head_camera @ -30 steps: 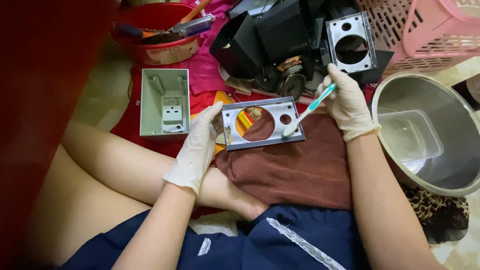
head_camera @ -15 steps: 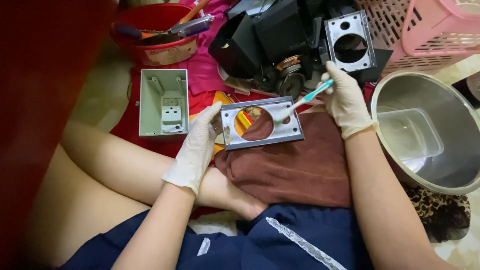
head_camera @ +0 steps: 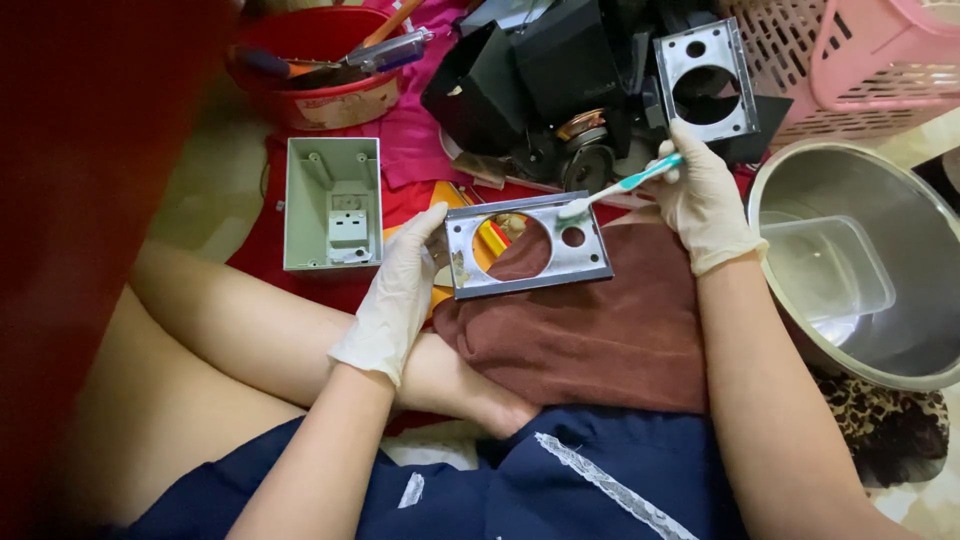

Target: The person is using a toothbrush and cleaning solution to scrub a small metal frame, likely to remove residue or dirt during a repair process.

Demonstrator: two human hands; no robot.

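1. Toothbrush (head_camera: 622,186) bristles now sit on the upper right edge of the metal plate (head_camera: 527,246), just above its small round hole; a second ago the brush head lay lower, by the plate's right edge.
2. Right hand (head_camera: 703,196), in a pale glove, is closed around the brush handle and has drawn slightly up and back.
3. Left hand (head_camera: 400,285), also gloved, still pinches the plate's left edge, thumb on top, fingers beneath; the plate stays tilted over the front edge of the brown towel (head_camera: 590,335).
4. Brown towel lies across the person's lap, on a red cloth (head_camera: 300,285) spread over the floor.
5. Pale green plastic box (head_camera: 333,203), open side up, rests on the red cloth's left edge.
6. Red bowl (head_camera: 320,95) holding tools stands at the far left corner.
7. Black parts (head_camera: 540,80) and a second metal plate (head_camera: 708,85) with a round opening lie beyond the towel.
8. Steel basin (head_camera: 790,180) holding a clear plastic tub (head_camera: 830,265) sits at right, a pink basket (head_camera: 850,60) behind it.
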